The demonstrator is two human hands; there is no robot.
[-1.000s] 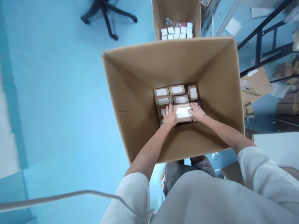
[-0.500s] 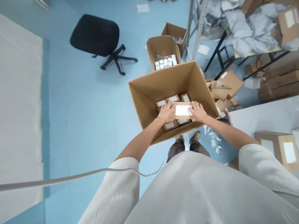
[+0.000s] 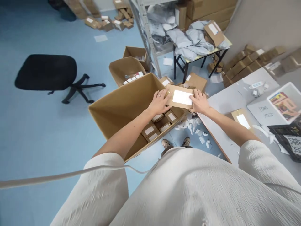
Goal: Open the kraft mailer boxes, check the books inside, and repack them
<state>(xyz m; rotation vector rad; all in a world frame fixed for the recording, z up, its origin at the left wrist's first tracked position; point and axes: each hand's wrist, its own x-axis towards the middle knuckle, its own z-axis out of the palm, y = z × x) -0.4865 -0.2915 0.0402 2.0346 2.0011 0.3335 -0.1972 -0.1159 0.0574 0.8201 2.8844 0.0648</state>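
A small brown cardboard box [image 3: 181,97] with a white label on top is held between both hands, above the right side of a large open carton [image 3: 110,108]. My left hand [image 3: 160,102], with a ring on one finger, grips the box's left end. At the other end, my right hand [image 3: 199,101] is closed on it with the thumb over the label's edge. Several labelled small boxes [image 3: 149,130] lie on the bottom of the carton, partly hidden by my left forearm.
To the right stands a white table [image 3: 225,103] bearing a labelled box [image 3: 241,119] and a white bin [image 3: 270,108]. A black office chair [image 3: 47,72] is at left. Beyond the carton are a smaller carton [image 3: 119,67], a metal shelf [image 3: 150,37] and a table of grey parcels [image 3: 188,40]. Paper scraps [image 3: 202,135] litter the floor.
Both hands have lifted the labelled cardboard box up from inside the large carton toward its right rim. My view has turned right, bringing more of the white table into sight.
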